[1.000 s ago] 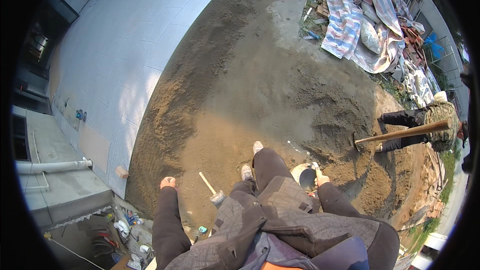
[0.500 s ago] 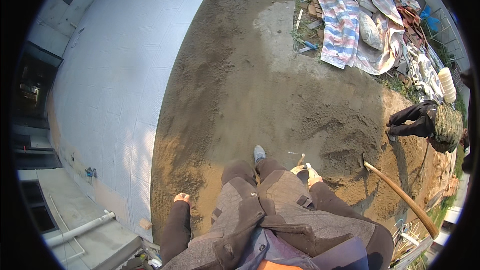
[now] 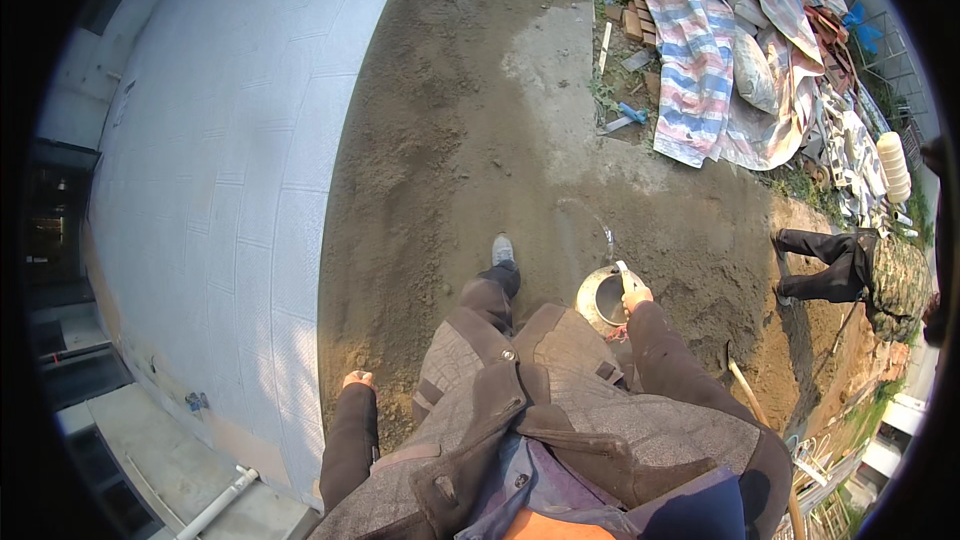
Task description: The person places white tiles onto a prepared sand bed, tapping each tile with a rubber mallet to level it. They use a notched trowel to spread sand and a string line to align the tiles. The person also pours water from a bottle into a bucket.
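My right hand (image 3: 636,297) is closed on the white handle of a pale, round water container (image 3: 590,312), held beside my right thigh. A dark round opening shows in its top. Just beyond it a thin arc of water (image 3: 608,237) glints over the damp mortar bed (image 3: 480,190). On the other side my left hand (image 3: 358,378) hangs low with its fingers curled, and nothing shows in it. One grey shoe (image 3: 502,250) of mine is set forward on the mortar.
Pale paving (image 3: 220,140) borders the mortar on the left. At right, a bent-over person (image 3: 880,270) stands by sandy heaps, near a long wooden-handled tool (image 3: 742,385). Striped tarpaulin (image 3: 690,70) covers a pile at upper right, beside stacked bricks (image 3: 632,20).
I have stepped forward. The water container has come into fuller view beside my right leg, and water now arcs ahead of it. The wooden-handled tool sits lower in view.
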{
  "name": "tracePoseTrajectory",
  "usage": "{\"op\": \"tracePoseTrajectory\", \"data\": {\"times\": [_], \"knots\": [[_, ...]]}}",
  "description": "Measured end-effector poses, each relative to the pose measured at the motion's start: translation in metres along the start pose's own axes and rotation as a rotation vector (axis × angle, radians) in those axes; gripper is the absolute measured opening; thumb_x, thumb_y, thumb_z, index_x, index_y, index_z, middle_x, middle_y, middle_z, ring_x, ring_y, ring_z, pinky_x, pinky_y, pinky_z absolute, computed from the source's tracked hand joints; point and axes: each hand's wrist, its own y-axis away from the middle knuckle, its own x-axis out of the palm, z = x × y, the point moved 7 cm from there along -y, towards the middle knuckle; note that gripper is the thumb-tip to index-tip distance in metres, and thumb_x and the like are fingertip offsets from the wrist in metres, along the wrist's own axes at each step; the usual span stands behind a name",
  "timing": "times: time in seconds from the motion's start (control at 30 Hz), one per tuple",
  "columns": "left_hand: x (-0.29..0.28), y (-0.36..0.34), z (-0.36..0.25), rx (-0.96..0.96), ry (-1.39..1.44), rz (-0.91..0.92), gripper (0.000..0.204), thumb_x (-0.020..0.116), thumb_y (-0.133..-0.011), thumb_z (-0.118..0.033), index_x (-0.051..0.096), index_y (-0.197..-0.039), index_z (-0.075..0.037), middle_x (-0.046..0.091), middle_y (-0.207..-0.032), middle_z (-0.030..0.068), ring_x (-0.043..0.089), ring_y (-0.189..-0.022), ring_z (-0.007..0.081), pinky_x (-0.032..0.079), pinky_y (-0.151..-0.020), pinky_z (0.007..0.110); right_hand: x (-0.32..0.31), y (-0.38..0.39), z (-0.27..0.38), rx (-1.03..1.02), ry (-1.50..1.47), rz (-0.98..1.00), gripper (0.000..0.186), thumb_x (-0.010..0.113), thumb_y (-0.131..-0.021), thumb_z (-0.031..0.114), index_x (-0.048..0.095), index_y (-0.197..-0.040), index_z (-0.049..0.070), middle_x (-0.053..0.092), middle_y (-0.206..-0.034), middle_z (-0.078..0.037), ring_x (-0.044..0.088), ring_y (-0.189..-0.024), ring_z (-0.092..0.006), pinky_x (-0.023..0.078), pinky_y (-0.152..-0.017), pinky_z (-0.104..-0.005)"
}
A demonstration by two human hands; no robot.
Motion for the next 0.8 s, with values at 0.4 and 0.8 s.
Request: {"op": "tracePoseTrajectory", "data": {"times": [0.4,0.8], "knots": [[-0.028,-0.096,-0.328,0.158,0.125,0.013,0.026,0.065,-0.1,-0.022,0.065,-0.118,-0.003,0.068,-0.071,0.0102,0.064,-0.049,0.0212,0.051,-0.044,0.037,0.003,-0.181,0.271,0.032,0.123,0.027,0.074,0.058,-0.095,0.07,0.078,-0.087,-0.001,0.073,-0.078,-0.019,0.073,-0.075,-0.0336,0.055,-0.073,-0.0448],[-0.02,-0.104,-0.509,-0.02,0.075,-0.001,0.027,0.067,-0.098,-0.021,0.066,-0.116,-0.001,0.066,-0.071,0.0103,0.061,-0.048,0.0213,0.049,-0.044,0.037,0.003,-0.316,0.497,-0.235,0.375,-0.106,0.076,0.05,-0.098,0.072,0.079,-0.096,0.002,0.075,-0.092,-0.024,0.072,-0.097,-0.043,0.054,-0.087,-0.0495]]}}
